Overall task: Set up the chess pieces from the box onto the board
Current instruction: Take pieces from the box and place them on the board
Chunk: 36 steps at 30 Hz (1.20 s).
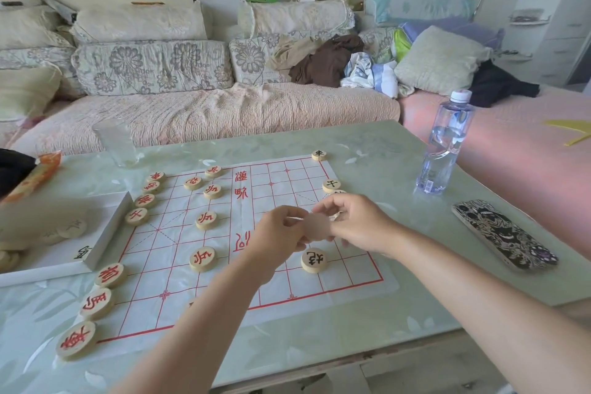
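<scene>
A paper chess board (179, 278) with red grid lines lies on the table. Round wooden pieces with red characters line its left edge (96, 302) and stand inside the left half (202, 258). Black-lettered pieces sit on the right: one near the front (313, 259), one at the far corner (319, 154), one on the right edge (331, 184). My left hand (280, 233) and my right hand (355, 222) meet above the board's middle. Between their fingers sits a blurred pale round piece (316, 227). The white box (64, 233) at the left holds several pieces.
A water bottle (446, 144) stands at the right of the table, a phone in a patterned case (503, 233) lies nearer the right edge. A clear glass (116, 142) stands at the back left. A sofa with cushions runs behind the table.
</scene>
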Motion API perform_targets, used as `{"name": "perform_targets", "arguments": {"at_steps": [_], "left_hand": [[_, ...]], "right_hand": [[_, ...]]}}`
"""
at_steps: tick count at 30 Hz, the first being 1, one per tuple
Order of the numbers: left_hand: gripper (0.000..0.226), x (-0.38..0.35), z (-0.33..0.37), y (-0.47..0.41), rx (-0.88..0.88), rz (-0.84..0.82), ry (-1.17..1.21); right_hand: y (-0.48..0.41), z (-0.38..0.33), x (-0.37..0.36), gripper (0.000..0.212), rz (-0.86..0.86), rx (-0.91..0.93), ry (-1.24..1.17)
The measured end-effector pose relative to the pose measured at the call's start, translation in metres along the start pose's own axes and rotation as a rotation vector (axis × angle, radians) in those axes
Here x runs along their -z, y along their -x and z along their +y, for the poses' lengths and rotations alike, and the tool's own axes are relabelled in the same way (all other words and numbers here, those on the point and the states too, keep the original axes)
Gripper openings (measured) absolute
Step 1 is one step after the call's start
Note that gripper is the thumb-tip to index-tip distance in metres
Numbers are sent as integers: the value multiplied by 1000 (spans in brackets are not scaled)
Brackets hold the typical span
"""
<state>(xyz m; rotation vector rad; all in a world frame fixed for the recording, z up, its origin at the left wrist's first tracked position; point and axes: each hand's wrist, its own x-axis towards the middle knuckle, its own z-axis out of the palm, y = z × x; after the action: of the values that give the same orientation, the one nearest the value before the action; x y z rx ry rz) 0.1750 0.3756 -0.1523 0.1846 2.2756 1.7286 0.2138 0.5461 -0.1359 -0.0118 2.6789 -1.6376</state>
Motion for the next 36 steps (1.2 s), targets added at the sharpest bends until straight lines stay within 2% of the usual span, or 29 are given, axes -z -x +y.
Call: {"name": "perform_targets", "arguments": {"at_steps": [3, 5, 6, 10, 14, 17, 25, 29, 36], "left_hand": [[13, -10, 8, 5, 68, -6, 134], [12, -17, 10, 9, 64, -26, 136], [12, -20, 9, 10, 37, -30, 67], [20, -23, -4, 13, -240, -13, -594], [27, -23, -19, 18, -328, -63, -865], [25, -27, -25, 21, -337, -64, -855], [25, -29, -27, 22, -377, -50, -865], [32, -27, -28, 23, -392, -42, -872], [34, 2, -28, 18, -426, 54, -833]], "right_hand": [[8, 0, 7, 24, -3, 43, 117], [12, 3, 13, 28, 33, 56, 183], [16, 4, 16, 31, 51, 53, 220], [33, 11, 32, 35, 74, 13, 352], [54, 18, 47, 25, -51, -26, 474], [67, 28, 49, 26, -79, -44, 520], [75, 52, 49, 26, -21, -5, 638], [67, 40, 45, 10, 35, 24, 641], [33, -1, 8, 6, 26, 104, 559]]}}
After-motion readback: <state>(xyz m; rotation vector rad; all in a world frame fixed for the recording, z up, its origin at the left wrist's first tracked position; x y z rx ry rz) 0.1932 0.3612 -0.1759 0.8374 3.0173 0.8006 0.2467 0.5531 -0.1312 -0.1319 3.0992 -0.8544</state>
